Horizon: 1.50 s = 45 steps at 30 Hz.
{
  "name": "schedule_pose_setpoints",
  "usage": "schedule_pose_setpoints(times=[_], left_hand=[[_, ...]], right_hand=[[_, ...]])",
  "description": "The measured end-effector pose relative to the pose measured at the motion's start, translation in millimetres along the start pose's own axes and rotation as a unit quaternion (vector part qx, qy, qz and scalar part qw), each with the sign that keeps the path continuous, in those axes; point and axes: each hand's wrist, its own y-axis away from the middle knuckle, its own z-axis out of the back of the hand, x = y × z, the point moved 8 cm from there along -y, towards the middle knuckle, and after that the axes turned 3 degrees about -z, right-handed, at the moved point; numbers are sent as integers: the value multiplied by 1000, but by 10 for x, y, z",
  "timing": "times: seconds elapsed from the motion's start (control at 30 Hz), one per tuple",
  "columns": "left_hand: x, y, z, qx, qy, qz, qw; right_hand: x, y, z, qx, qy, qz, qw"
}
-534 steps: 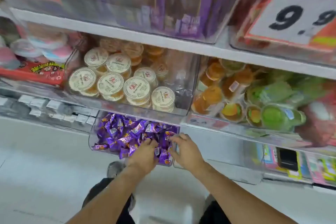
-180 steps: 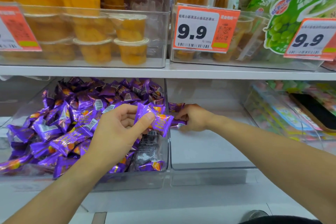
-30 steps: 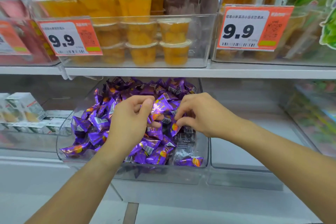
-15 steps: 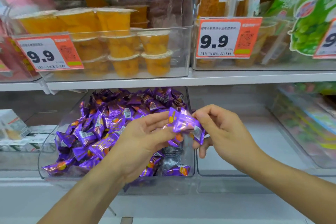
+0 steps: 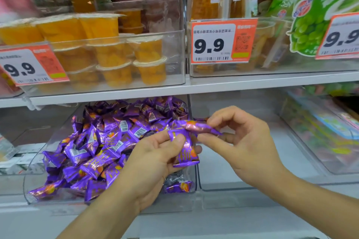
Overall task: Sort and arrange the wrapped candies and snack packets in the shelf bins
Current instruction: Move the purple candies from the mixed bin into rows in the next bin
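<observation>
**Two purple candies held in front of the candy bin**

At the front of the lower shelf, seen from the head camera, both hands hold wrapped candies just before a clear bin [image 5: 108, 203] heaped with purple candies [image 5: 101, 141]. The left hand [image 5: 155, 163] is curled round one purple candy packet [image 5: 185, 153], thumb pressed on its upper end; the packet's long axis runs nearly upright, tilted a little, its lower crimped edge pointing down and right. The right hand [image 5: 246, 147] pinches a second candy [image 5: 196, 127] by its right end between thumb and forefinger. This one lies close to level, long axis left to right, free end pointing left over the other packet. The two wrappers meet or overlap; which cannot be told. To the right stands a second clear bin [image 5: 223, 188]. On the shelf above sit orange fruit cups [image 5: 114, 58] in a clear box, with 9.9 price tags [image 5: 221, 42] clipped in front.
</observation>
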Motion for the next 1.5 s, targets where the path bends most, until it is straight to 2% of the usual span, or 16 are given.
schedule_pose_setpoints(times=[0.1, 0.23, 0.37, 0.47, 0.53, 0.6, 0.67, 0.7, 0.8, 0.93, 1.07, 1.2, 1.27, 1.37, 1.5], left_hand=[[-12, -27, -66, -7, 62, 6, 998], [-42, -20, -119, -5, 105, 15, 994], [-59, -4, -92, -27, 57, -31, 998], [-54, -4, -8, -59, 37, -57, 996], [-77, 0, 2, -64, 28, -73, 995], [-119, 9, -16, -65, 6, -100, 993], [-159, 19, -63, -51, -17, -131, 990], [-170, 21, -81, -41, -26, -143, 989], [-161, 19, -105, -25, -30, -158, 987], [-101, 47, -156, -44, -28, -168, 984], [-142, 101, -272, -21, -53, -196, 979], [-120, 27, -152, -38, -182, -212, 960], [-60, -54, 11, -67, -246, -189, 948], [92, -136, 74, -42, -317, -119, 940], [176, -169, 69, -37, -331, -103, 937]], right_hand=[[132, 79, -75, 35, 88, 132, 987], [160, 102, -145, 76, 150, 178, 970], [168, 112, -203, 119, 184, 184, 958], [149, 155, -261, 167, 185, 164, 955], [127, 149, -240, 152, 141, 116, 971], [21, 110, -203, 119, 64, 5, 991], [-154, 93, -178, 92, 5, -108, 990], [-204, 84, -158, 81, 2, -133, 988], [-168, 45, -121, 84, 46, -127, 987], [-125, 41, -115, 135, 14, -163, 977], [-144, -9, -83, 153, 13, -159, 975], [-221, -189, 148, 115, 58, -128, 983], [-341, -330, 367, 82, 125, -127, 980], [-675, -479, 551, 101, 284, -145, 942], [-1152, -582, 454, 142, 372, -177, 900]])
